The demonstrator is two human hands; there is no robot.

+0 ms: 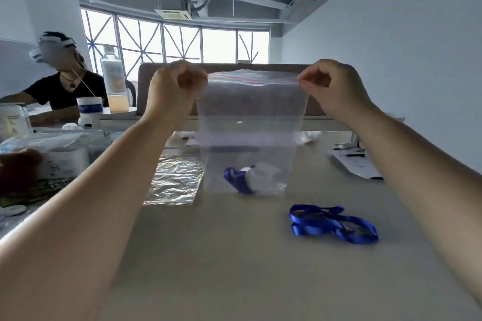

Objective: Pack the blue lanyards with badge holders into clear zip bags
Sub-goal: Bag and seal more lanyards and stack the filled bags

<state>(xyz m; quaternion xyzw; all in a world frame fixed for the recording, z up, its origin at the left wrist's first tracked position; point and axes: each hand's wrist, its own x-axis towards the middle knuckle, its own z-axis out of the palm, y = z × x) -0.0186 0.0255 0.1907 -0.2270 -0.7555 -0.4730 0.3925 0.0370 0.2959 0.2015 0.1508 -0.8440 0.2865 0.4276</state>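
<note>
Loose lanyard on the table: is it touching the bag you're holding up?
Apart. The head view shows a strip of bare table between the loose lanyard and the bottom edge of the bag.

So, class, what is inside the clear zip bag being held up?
A bunched blue lanyard with a clear badge holder sits at the bottom of the zip bag. The strap's folds hide any clip.

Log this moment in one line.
left hand, right hand: pinch bag top corners | bag: held upright, lanyard inside | table: loose lanyard
</note>
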